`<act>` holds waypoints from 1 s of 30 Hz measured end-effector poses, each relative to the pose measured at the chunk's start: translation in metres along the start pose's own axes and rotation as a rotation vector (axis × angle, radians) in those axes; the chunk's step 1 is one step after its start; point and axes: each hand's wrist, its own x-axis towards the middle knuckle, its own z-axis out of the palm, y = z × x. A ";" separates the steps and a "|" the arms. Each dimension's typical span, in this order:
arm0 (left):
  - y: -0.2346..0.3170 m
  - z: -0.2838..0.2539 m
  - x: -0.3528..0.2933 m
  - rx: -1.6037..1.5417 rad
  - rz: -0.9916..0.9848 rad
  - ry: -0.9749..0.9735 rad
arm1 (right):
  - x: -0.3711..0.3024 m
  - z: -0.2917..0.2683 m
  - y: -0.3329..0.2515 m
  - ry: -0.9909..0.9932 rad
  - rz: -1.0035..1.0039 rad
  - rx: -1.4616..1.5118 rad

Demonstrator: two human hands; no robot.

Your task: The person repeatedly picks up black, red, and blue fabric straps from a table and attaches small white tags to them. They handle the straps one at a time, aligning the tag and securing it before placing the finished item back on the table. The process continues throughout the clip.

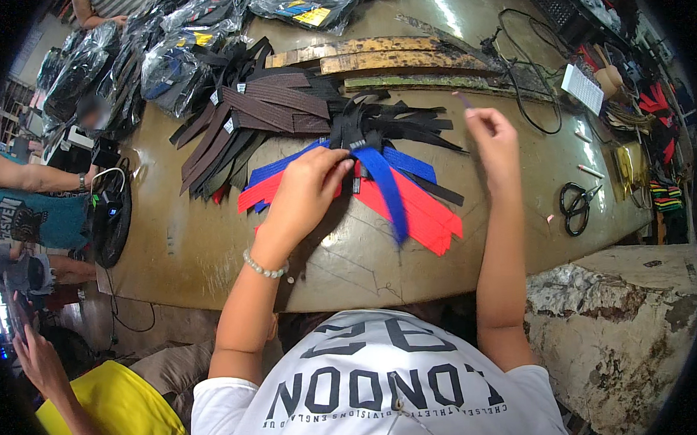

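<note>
My left hand [304, 190] is closed, its fingertips pinching the folded end of a blue woven strap [384, 186] near a small label. Beneath it lie red straps [420, 214], spread out to both sides, and more blue ones. Raised to the right of the pile, my right hand [491, 137] pinches a thin, dark purplish piece [462, 100], too small and blurred to name. Black straps [407, 125] lie bundled just beyond my left hand. Brown straps [277, 104] with small white tags rest beside them.
Wooden slats [404, 59] lie across the table [186, 248]. Black-handled scissors [575, 209] and a white card [582, 91] are at the right. Plastic-wrapped goods [179, 73] crowd the far left. A cable [517, 70] loops behind. Other people's arms [39, 175] show at left.
</note>
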 end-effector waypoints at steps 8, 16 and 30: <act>-0.017 0.019 0.002 -0.438 -0.385 -0.050 | -0.032 0.082 0.051 -0.281 0.114 0.076; -0.022 0.022 0.003 -0.499 -0.509 0.011 | -0.041 0.097 0.066 -0.235 -0.010 -0.312; -0.029 0.021 -0.008 -0.569 -0.438 0.014 | -0.047 0.105 0.061 -0.238 -0.245 -0.470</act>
